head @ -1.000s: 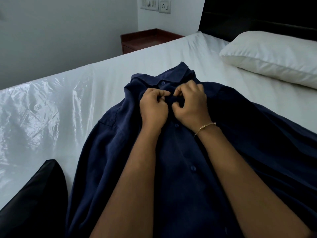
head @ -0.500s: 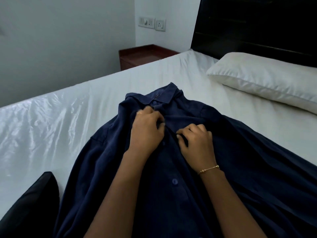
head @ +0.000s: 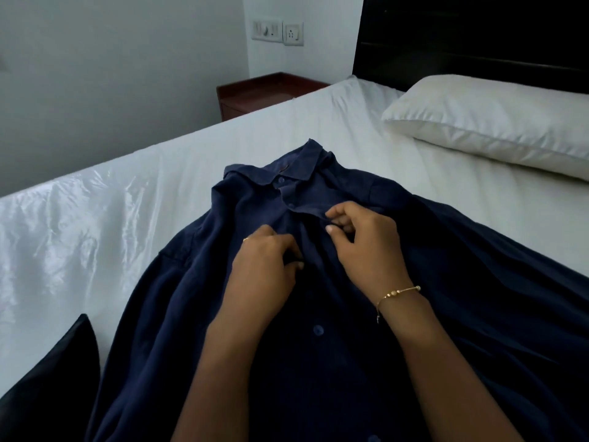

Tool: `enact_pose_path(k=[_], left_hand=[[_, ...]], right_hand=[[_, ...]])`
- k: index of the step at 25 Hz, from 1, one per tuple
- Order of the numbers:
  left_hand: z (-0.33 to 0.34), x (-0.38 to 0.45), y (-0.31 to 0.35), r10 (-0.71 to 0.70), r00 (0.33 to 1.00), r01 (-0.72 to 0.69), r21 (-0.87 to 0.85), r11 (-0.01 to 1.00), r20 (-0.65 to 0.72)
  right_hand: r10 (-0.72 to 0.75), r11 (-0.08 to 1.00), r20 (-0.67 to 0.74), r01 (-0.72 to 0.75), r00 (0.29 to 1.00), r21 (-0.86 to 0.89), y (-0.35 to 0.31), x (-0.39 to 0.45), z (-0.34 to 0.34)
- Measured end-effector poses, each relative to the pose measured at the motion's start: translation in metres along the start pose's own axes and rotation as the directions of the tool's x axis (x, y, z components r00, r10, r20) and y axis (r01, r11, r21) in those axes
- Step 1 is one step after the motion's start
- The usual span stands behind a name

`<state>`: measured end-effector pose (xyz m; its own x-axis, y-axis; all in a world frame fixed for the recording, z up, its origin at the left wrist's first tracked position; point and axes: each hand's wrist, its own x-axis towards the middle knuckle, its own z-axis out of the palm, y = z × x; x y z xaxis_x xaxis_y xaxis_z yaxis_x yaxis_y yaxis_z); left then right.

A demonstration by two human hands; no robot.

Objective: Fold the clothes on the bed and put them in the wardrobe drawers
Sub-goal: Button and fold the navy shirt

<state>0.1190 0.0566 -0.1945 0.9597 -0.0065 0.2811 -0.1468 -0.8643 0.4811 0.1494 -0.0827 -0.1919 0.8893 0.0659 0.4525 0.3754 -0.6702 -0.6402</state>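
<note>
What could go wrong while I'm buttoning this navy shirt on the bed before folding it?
Both hands, left hand and right hand, pinch the placket of the navy shirt, so a button could land in the wrong hole and skew the fold. The right side lies bunched in ridges, which may crease in. The glossy plastic cover beside it looks slippery, so the shirt might slide.

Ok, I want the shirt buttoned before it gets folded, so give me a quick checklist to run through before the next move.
1. Navy shirt lies front up on the bed: ok.
2. Collar spread flat: ok.
3. Both hands at the placket, left hand and right hand pinching the fabric: ok.
4. Button between the hands fastened: cannot tell.
5. Lower button fastened: cannot tell.
6. Pillow apart from the shirt: ok.
</note>
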Motion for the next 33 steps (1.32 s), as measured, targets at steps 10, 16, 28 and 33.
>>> enact_pose_path(k=[10, 16, 28, 33], left_hand=[[0.011, -0.005, 0.014, -0.231, 0.971, 0.144, -0.626, 0.766, -0.059], [0.008, -0.005, 0.010, -0.295, 0.947, 0.264, -0.831, 0.489, 0.127], [0.009, -0.007, 0.014, -0.340, 0.928, 0.322, -0.787, 0.526, 0.152], [0.009, -0.007, 0.014, -0.332, 0.931, 0.311, -0.802, 0.511, 0.150]], right_hand=[[0.280, 0.847, 0.141, -0.313, 0.950, 0.429, -0.016, -0.010, -0.007], [0.338, 0.715, 0.240, -0.415, 0.910, 0.563, -0.013, -0.011, -0.008], [0.290, 0.761, 0.166, -0.332, 0.943, 0.558, -0.010, -0.011, -0.004], [0.261, 0.785, 0.168, -0.310, 0.951, 0.537, -0.010, -0.012, -0.003]])
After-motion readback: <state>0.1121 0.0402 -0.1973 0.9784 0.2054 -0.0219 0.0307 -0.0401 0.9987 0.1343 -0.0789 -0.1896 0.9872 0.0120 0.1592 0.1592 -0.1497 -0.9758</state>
